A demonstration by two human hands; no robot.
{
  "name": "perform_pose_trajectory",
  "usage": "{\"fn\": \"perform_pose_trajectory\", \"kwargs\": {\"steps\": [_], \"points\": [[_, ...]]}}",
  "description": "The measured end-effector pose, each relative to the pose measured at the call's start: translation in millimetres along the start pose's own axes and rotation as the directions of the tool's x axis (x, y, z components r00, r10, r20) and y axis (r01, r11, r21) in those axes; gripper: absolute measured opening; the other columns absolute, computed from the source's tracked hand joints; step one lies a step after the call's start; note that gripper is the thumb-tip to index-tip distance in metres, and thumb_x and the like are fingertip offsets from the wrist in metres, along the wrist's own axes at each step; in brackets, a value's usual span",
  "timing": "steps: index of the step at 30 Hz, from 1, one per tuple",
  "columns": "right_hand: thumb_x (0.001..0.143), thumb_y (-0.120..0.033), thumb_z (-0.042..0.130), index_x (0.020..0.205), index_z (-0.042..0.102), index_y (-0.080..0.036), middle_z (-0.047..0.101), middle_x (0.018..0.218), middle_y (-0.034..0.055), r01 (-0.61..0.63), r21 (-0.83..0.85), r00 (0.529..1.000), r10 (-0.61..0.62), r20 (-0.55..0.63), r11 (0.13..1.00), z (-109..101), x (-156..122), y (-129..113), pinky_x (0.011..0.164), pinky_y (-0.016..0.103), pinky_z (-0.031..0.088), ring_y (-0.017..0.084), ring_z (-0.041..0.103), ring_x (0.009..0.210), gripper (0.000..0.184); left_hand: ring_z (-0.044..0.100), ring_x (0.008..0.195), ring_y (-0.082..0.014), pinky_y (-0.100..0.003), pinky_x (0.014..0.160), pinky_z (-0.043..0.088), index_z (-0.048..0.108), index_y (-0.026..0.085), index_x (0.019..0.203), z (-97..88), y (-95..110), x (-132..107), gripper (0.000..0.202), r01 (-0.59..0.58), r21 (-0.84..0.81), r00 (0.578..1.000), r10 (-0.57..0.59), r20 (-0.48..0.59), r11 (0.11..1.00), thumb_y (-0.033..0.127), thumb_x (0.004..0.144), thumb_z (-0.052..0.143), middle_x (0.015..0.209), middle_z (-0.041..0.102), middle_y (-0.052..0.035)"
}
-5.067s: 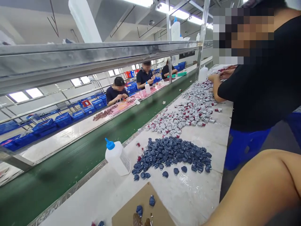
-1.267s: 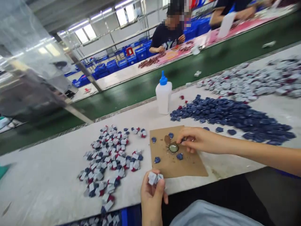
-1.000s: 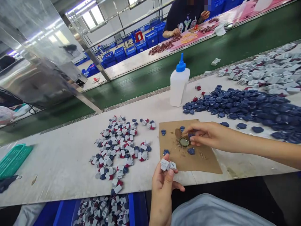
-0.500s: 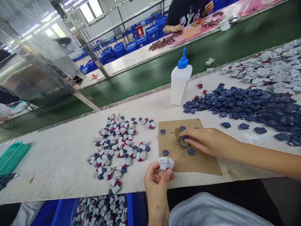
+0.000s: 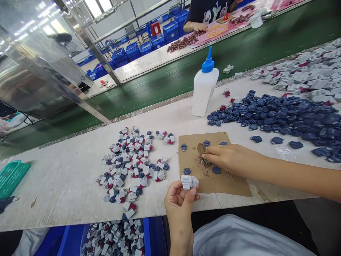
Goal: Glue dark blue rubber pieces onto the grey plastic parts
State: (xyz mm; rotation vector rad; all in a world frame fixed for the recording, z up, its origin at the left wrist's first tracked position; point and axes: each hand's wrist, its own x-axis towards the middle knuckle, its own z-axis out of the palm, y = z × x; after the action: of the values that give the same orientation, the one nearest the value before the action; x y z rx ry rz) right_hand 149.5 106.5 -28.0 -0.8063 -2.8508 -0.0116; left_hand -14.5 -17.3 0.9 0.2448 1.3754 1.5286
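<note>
My left hand (image 5: pixel 179 202) is closed on a small grey-white piece (image 5: pixel 188 182), held up at the near edge of the white bench (image 5: pixel 66 185). My right hand (image 5: pixel 229 158) reaches over a brown cardboard sheet (image 5: pixel 226 183), fingers pinched down where a small round cap with glue sat; what they hold is hidden. A few dark blue pieces (image 5: pixel 186 171) lie on the cardboard. A pile of joined grey, blue and red pieces (image 5: pixel 133 163) lies left of it.
A white glue bottle with a blue nozzle (image 5: pixel 204 87) stands behind the cardboard. A heap of dark blue pieces (image 5: pixel 279 115) and a grey heap (image 5: pixel 306 74) lie to the right. Behind runs a green conveyor belt (image 5: pixel 160 85). A blue bin (image 5: pixel 114 238) sits below; a green tray (image 5: pixel 12 174) left. A person (image 5: pixel 205 12) works opposite.
The view swung from the co-worker on the right down to my own bench. My right hand lowered its fingertips onto the round cap; my left hand kept hold of the grey-white piece.
</note>
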Motion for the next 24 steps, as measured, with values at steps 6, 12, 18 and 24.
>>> {"fn": "perform_pose_trajectory", "kwargs": {"steps": [6,12,18,24], "points": [[0.081,-0.012,0.05,0.09,0.071,-0.019,0.066,0.077,0.0056,-0.06,0.345,0.997,0.04,0.065,0.937,-24.3,12.2,4.6,0.053,0.025,0.042,0.015,0.062,0.062,0.024,0.067,0.062,-0.011,-0.013,0.05,0.05,0.07,0.016,0.071,1.3,-2.9,1.8,0.024,0.003,-0.015,1.0,-0.002,0.007,1.0,0.024,0.054,0.084,0.07,0.073,-0.0027],[0.078,-0.043,0.062,0.089,0.066,-0.018,0.067,0.07,0.0036,-0.407,0.863,0.879,0.384,0.282,0.299,-51.3,10.9,-10.7,0.052,0.026,0.046,0.015,0.061,0.06,0.027,0.067,0.061,-0.0107,-0.013,0.049,0.049,0.071,0.015,0.069,11.2,-5.7,-1.1,0.025,0.069,-0.048,0.995,-0.065,0.077,0.996,0.028,0.053,0.085,0.067,0.073,-0.0027],[0.072,-0.039,0.07,0.074,0.061,-0.018,0.068,0.071,0.0029,-0.385,0.915,0.876,0.36,0.322,0.119,-67.2,10.8,-31.6,0.058,0.027,0.05,0.016,0.064,0.065,0.023,0.065,0.058,-0.0087,-0.011,0.047,0.047,0.071,0.016,0.067,16.3,-3.1,-4.8,0.025,0.081,-0.084,0.992,-0.072,0.104,0.993,0.029,0.052,0.087,0.062,0.071,-0.0009],[0.075,-0.04,0.067,0.078,0.059,-0.017,0.071,0.077,0.0043,-0.422,0.904,0.881,0.27,0.39,0.071,-70.9,10.9,-34.8,0.062,0.028,0.051,0.018,0.066,0.071,0.024,0.066,0.057,-0.0096,-0.012,0.047,0.047,0.069,0.016,0.066,15.3,-2.1,-7.2,0.025,0.058,-0.072,0.991,-0.049,0.121,0.996,0.029,0.053,0.086,0.06,0.07,0.0]]}}
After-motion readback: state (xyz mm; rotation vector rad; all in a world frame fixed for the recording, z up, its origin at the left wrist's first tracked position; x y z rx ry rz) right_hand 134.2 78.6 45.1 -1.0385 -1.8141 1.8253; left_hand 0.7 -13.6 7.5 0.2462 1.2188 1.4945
